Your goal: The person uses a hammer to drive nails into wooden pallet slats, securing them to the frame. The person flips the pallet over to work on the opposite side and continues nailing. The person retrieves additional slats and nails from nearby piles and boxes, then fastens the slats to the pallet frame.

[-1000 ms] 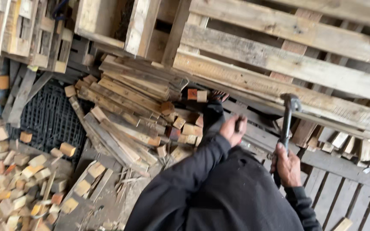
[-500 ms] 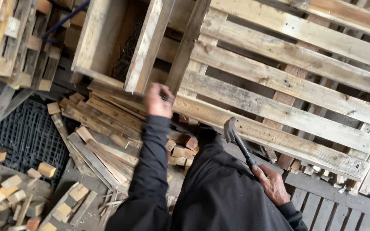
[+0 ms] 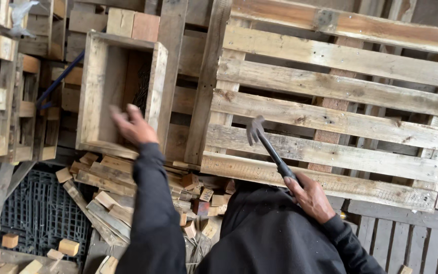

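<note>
My left hand [image 3: 132, 125] reaches out with fingers spread over an open wooden box [image 3: 93, 91]; it holds nothing, and whether it touches the box I cannot tell. My right hand [image 3: 309, 195] grips the dark handle of a claw hammer [image 3: 264, 142], whose head points up and left in front of a wooden pallet [image 3: 330, 122]. Both arms wear black sleeves.
A heap of loose broken boards [image 3: 102, 187] and small wood blocks [image 3: 68, 247] lies below the box. A black plastic grid pallet [image 3: 36, 208] sits at the lower left. Stacked wooden frames [image 3: 1, 91] stand at the left, more pallet slats [image 3: 406, 243] at the lower right.
My left hand has risen from the board heap to the open box. The hammer, still in my right hand, has swung its head up and left; the view has tilted upward.
</note>
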